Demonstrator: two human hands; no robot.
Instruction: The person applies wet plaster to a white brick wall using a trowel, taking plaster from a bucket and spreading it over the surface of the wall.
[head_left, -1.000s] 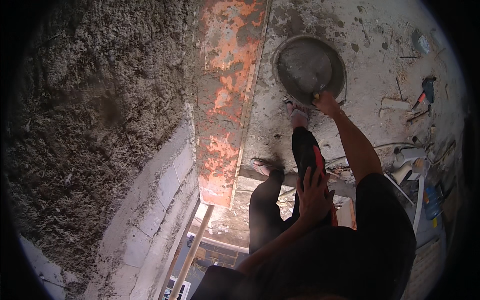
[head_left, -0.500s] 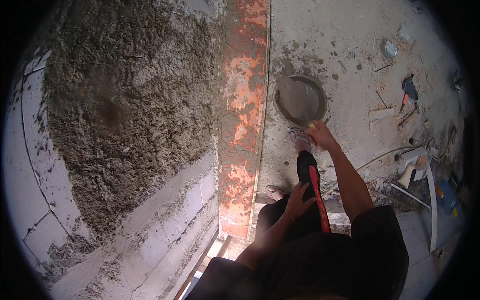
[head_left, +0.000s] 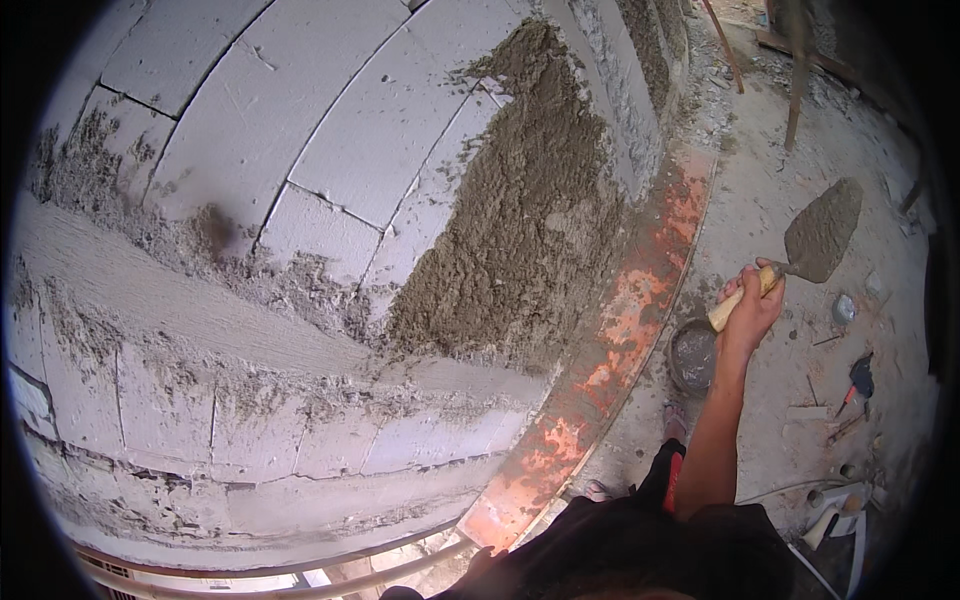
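My right hand (head_left: pixel 750 310) grips the wooden handle of a trowel (head_left: pixel 822 228), raised, its wide blade coated in grey mortar. Below it a round dark basin (head_left: pixel 692 355) of grey mortar stands near my foot. My left hand (head_left: pixel 484 560) is low at the frame's bottom, by the end of an orange, mortar-smeared board (head_left: pixel 650 280); its fingers are too hidden to read. Left of the board, a wall of pale blocks (head_left: pixel 350 120) carries a patch of rough grey plaster (head_left: pixel 510 220).
On the floor (head_left: pixel 750 200) at right lie a dark tool with red handle (head_left: pixel 860 380), a silvery round object (head_left: pixel 843 310), hoses, pipes and scraps (head_left: pixel 820 520). Wooden poles (head_left: pixel 795 90) stand at the top right; a rail (head_left: pixel 400 570) runs below the wall.
My right hand has lifted the trowel up and away from the basin. The view has swung toward the wall. My left hand has moved off my leg toward the board's lower end.
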